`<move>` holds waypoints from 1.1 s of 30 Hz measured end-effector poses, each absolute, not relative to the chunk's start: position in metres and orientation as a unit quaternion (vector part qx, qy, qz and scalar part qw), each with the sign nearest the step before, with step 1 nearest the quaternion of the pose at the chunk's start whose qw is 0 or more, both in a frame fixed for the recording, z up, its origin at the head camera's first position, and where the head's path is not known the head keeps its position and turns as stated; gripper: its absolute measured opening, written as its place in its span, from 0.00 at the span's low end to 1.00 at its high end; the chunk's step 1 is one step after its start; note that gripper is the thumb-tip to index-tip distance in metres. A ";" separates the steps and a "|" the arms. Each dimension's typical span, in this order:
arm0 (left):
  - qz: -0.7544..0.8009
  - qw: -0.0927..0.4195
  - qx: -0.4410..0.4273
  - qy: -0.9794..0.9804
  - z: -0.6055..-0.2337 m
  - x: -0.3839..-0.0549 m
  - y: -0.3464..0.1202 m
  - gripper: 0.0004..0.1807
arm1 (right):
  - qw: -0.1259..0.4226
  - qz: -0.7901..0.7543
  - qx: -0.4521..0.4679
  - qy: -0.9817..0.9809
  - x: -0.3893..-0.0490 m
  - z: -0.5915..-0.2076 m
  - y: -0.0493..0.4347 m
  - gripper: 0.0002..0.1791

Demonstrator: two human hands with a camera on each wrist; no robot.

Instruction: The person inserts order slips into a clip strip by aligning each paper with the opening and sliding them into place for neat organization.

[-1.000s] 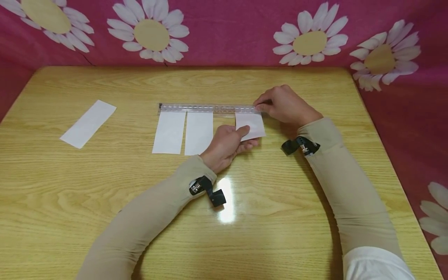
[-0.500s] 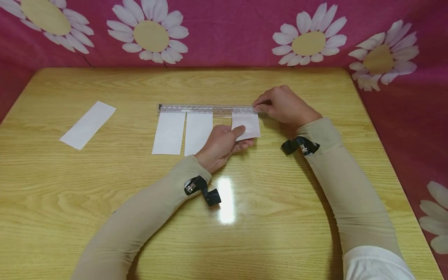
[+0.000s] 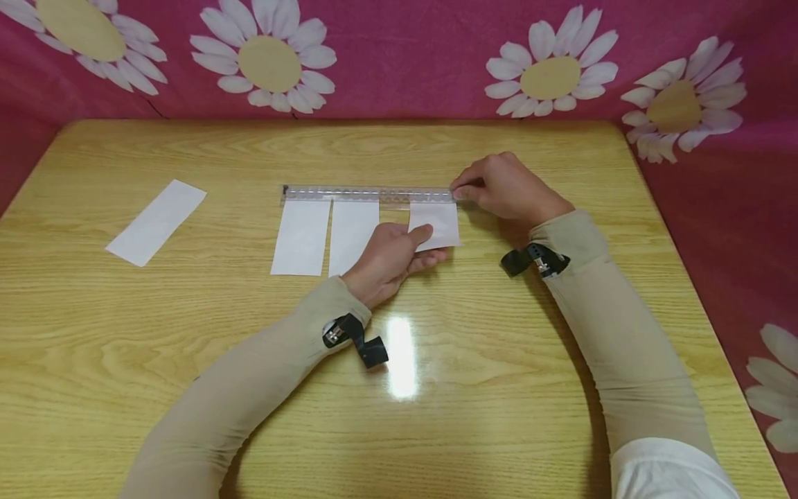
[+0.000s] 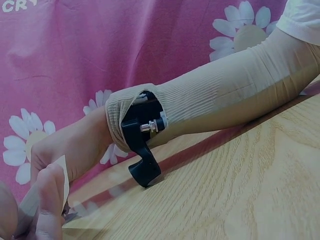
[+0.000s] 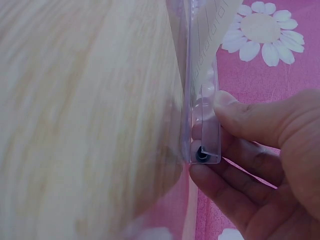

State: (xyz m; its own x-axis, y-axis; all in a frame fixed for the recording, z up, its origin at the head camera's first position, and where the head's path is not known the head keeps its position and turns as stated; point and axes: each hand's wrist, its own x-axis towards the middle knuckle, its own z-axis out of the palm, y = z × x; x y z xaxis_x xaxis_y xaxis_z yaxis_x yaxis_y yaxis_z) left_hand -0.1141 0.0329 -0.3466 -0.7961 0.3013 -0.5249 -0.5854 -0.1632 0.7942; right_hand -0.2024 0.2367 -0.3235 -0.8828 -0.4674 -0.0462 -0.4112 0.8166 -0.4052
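Note:
My left hand [image 3: 389, 258] pinches a white paper card [image 3: 440, 220] between thumb and fingers. The card's far edge meets a clear plastic ruler [image 3: 355, 195], which lies crosswise on the table. My right hand [image 3: 511, 188] pinches the ruler's right end. Close up in the right wrist view, that end shows a dark round piece inside, with the thumb on one side and fingers on the other. Left of the held card, two more white cards, a left one [image 3: 299, 239] and a middle one [image 3: 352, 232], lie side by side along the ruler. My left hand partly covers the middle one.
Off to the left, another white card [image 3: 157, 223] lies at a slant on the wood-grain table [image 3: 156, 333]. A pink flowered cloth [image 3: 405, 55] hangs behind and beside the table. Black camera mounts [image 3: 537, 260] sit on both wrists.
My left hand has slid the card a little to the left along the ruler, closer to the middle card. My right hand keeps its grip on the ruler's end.

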 end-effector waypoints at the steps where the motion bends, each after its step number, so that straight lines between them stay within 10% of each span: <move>1: 0.753 0.294 -0.123 0.576 -0.346 -0.114 0.033 0.16 | 0.072 -0.196 -0.231 0.950 -0.202 -0.323 0.237 0.11; 33: 0.748 0.296 -0.115 0.583 -0.344 -0.113 0.025 0.17 | 0.081 -0.195 -0.224 0.951 -0.201 -0.324 0.238 0.12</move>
